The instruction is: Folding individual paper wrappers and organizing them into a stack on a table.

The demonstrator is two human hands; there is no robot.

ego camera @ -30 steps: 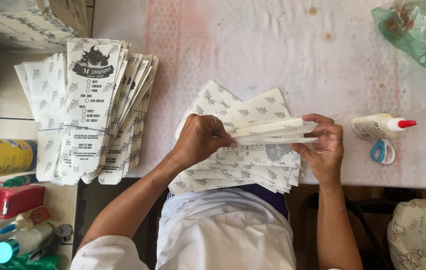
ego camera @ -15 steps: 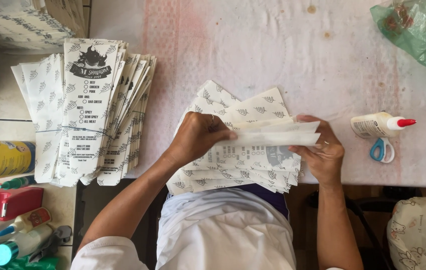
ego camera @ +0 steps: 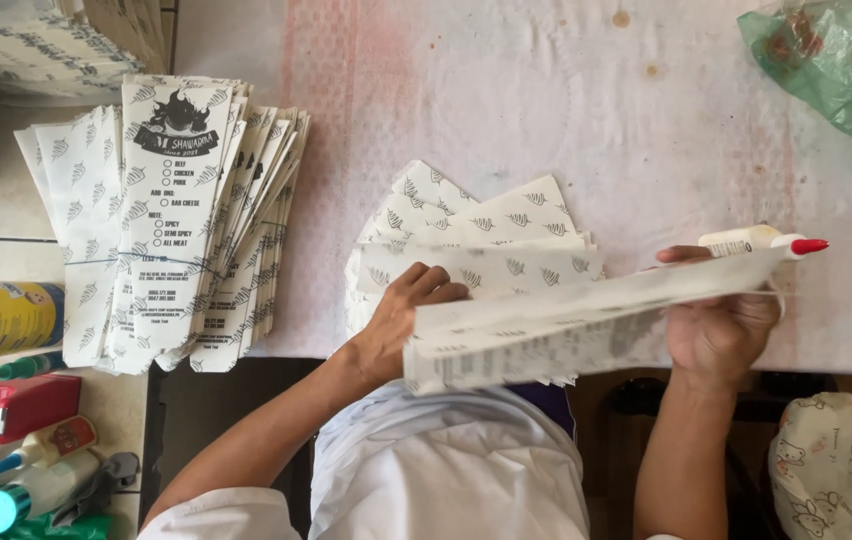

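Paper sleeve (ego camera: 586, 325) lengthwise left-right, right end higher.

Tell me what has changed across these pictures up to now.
The long white printed paper bag has been lifted off the fanned pile of white patterned paper bags and swung toward the person, now stretched between the left hand and right hand, covering the blue scissors. Both hands keep their grip. The banded stack of printed bags, white glue bottle with red tip and green plastic bag stayed put.

Both forearms reach forward, left hand (ego camera: 401, 325) and right hand (ego camera: 721, 330) well apart, fingers curled closed.
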